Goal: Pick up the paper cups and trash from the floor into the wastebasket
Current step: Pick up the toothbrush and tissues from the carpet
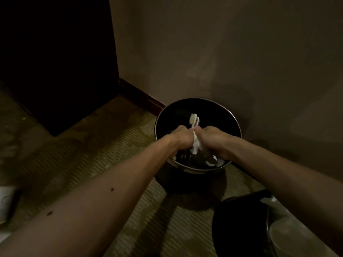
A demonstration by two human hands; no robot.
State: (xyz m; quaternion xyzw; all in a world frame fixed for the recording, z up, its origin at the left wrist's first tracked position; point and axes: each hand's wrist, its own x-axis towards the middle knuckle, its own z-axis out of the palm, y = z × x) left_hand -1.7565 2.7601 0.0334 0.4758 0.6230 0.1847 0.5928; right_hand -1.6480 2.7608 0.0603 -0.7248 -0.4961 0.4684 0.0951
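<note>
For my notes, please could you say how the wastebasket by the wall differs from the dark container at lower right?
The wastebasket stands by the wall, inside the frame; the dark container sits nearer, cut by the frame. The left hand and right hand grip white trash over the wastebasket, not the container. Both look dark, round, on carpet.

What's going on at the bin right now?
A person grips a wad of white trash with both hands, left hand and right hand together, just over the open wastebasket by the wall. It is not yet let go. A few pale scraps lie inside. Something white sits on the carpet at far left, too dim to identify.
</note>
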